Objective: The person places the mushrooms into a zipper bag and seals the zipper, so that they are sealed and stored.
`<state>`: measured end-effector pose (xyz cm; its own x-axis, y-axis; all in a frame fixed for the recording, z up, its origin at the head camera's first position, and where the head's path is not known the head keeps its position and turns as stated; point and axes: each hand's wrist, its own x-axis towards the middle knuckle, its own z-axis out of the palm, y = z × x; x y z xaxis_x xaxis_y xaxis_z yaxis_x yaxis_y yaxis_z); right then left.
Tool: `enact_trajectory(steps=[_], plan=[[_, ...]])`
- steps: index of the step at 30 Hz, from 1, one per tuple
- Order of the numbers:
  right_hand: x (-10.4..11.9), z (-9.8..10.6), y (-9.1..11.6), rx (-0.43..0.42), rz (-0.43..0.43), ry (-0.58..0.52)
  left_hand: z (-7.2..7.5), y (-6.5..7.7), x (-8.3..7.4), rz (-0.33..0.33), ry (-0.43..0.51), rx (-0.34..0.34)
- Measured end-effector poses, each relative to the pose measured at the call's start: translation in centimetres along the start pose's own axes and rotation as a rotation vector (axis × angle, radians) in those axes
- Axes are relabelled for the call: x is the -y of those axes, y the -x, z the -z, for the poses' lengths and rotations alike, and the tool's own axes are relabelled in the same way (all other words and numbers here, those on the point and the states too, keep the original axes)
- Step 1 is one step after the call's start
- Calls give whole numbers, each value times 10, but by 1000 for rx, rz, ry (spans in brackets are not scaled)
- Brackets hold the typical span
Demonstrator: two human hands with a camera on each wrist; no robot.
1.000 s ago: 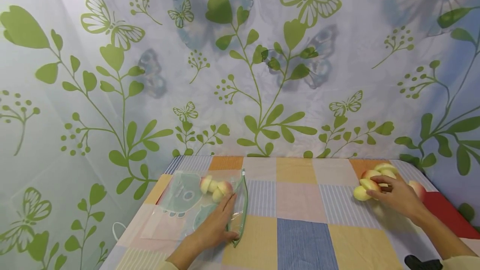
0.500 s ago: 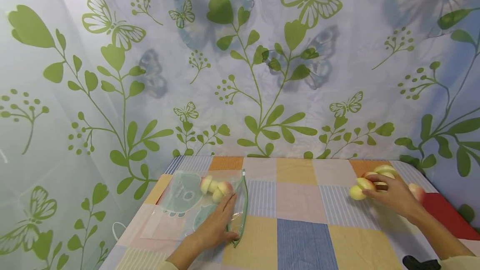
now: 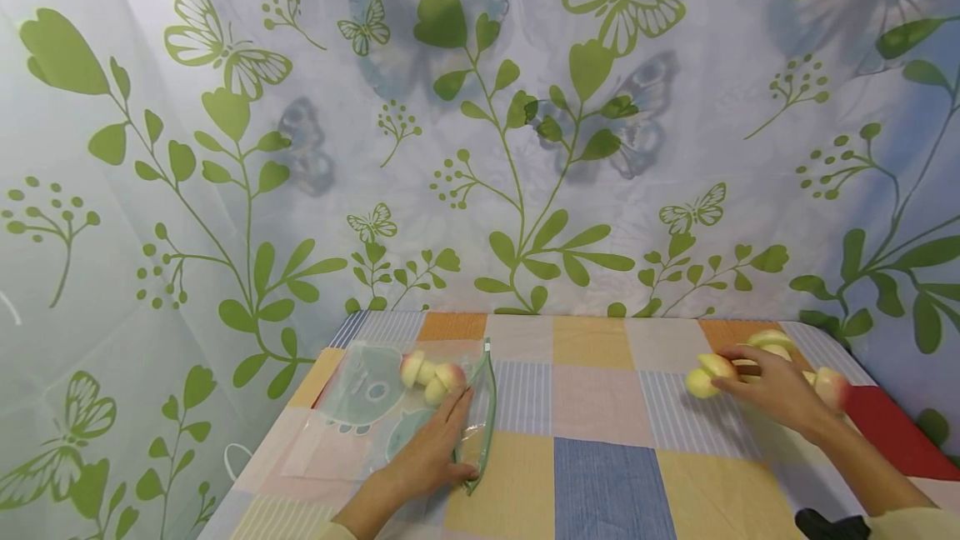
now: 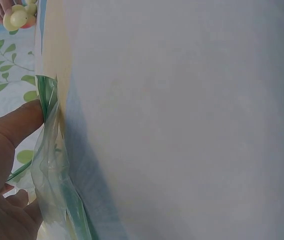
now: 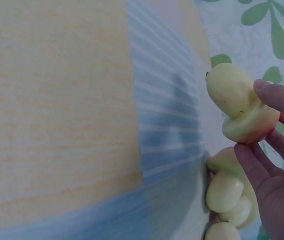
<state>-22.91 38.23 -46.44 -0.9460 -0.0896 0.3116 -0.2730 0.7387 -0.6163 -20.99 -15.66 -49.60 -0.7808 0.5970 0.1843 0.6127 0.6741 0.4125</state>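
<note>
In the head view my left hand (image 3: 427, 452) lies across a clear zip bag (image 3: 352, 461) with a printed pattern, fingers straight. In the left wrist view its thumb touches the green zip strip (image 4: 47, 95) at the bag's mouth, well apart from the other fingers. Toy mushrooms (image 3: 429, 375), yellow with reddish caps, lie in the bag near my fingertips. On the right, my right hand (image 3: 776, 390) pinches another toy mushroom (image 5: 239, 102) between thumb and fingers, raised above the cloth. Below it in the right wrist view are more toy mushrooms (image 5: 225, 192).
A patchwork cloth (image 3: 603, 482) covers the table. Behind the right hand lie loose mushrooms, one pale yellow mushroom (image 3: 771, 342) and one reddish mushroom (image 3: 831, 388). A red patch (image 3: 900, 432) shows at the right edge. A leaf-printed curtain (image 3: 517, 107) hangs behind the table.
My right hand has moved left with the pinched mushroom, away from the loose ones, uncovering more of them. The left hand and bag stay in place.
</note>
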Motion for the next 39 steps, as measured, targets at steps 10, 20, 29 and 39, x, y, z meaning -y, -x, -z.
enact_trajectory(steps=[10, 20, 29, 39], plan=[[12, -10, -4, -2, 37, -6, -1, 0, 0, 1, -12, -1], [27, -18, -9, 67, 50, -34, -1, 2, 0, 6, -19, 4], [30, -28, -13, 59, 79, -47, -2, 1, 1, 36, -7, 17], [36, -41, -17, 43, 107, -64, -2, 1, 1, 26, 13, 11]])
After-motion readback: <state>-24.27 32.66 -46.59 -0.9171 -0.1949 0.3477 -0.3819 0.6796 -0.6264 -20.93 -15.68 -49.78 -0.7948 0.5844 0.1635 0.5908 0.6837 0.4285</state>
